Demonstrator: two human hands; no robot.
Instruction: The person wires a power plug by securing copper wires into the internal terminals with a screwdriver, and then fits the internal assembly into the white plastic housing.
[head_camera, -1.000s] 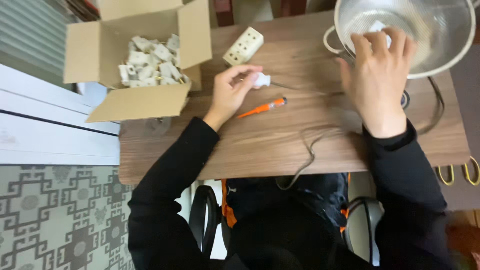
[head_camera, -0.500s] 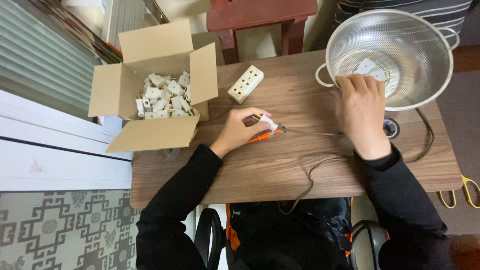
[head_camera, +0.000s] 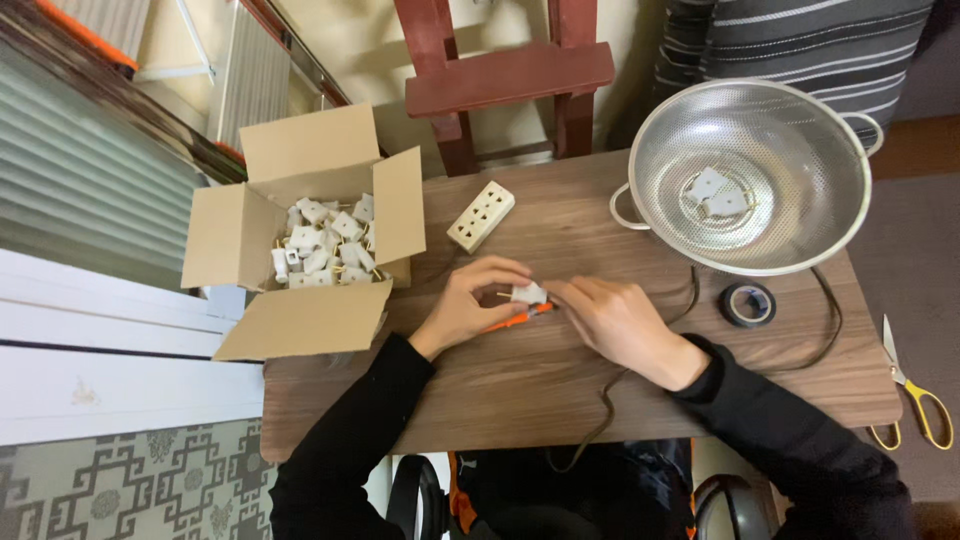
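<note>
Wooden planks of a small brown table (head_camera: 560, 400) fill the middle of the view, with a patterned floor at the lower left, a pale window ledge along the left side and a dark red chair (head_camera: 505, 80) pushed against the far edge. Bare wood lies open along the near edge, between the two black sleeves, crossed only by a dark cord (head_camera: 600, 410) that runs off the near side.

At the table's centre the left hand (head_camera: 462, 305) and the right hand (head_camera: 618, 322) meet. Both sets of fingers pinch a small white plug (head_camera: 528, 294), the left from its left side and the right from its right, so it sits raised just above the wood. Its exact facing is too small to tell. Directly beneath it lies an orange screwdriver (head_camera: 515, 319), its long axis running left to right with a slight upward tilt toward the right, partly hidden by the fingers.

Left of the hands, an open cardboard box (head_camera: 300, 315) hangs over the table's left edge, heaped with white plugs; its near flap reaches close to the left wrist. A white power strip (head_camera: 481, 216) lies slanted beyond the hands. On the far right stands a metal colander (head_camera: 750, 175) holding two white pieces, with a roll of black tape (head_camera: 747, 304) just in front of it. Yellow-handled scissors (head_camera: 915, 395) lie at the right edge.
</note>
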